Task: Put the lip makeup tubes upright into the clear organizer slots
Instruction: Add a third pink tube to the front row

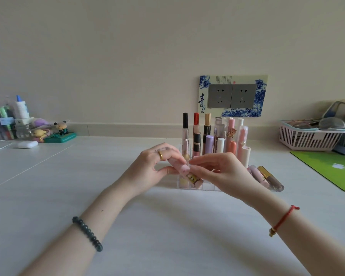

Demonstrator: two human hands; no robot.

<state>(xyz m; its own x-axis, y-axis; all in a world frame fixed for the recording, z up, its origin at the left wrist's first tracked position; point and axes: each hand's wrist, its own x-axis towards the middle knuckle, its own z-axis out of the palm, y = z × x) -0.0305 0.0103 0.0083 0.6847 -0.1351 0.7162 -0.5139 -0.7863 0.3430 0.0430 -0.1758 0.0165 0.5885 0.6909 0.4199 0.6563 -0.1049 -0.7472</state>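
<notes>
A clear organizer stands on the white table, with several lip tubes upright in its back rows. My left hand grips a pink tube, tilted above the front slots. My right hand pinches the same tube at its right end with thumb and forefinger. A short pink tube with a yellow print sits in a front slot just below. To the right of the organizer lie loose tubes on the table, partly hidden behind my right hand.
A pink basket and a green mat are at the right. Figurines, a white earbud case and a pen holder stand at the far left. A double wall socket is behind the organizer.
</notes>
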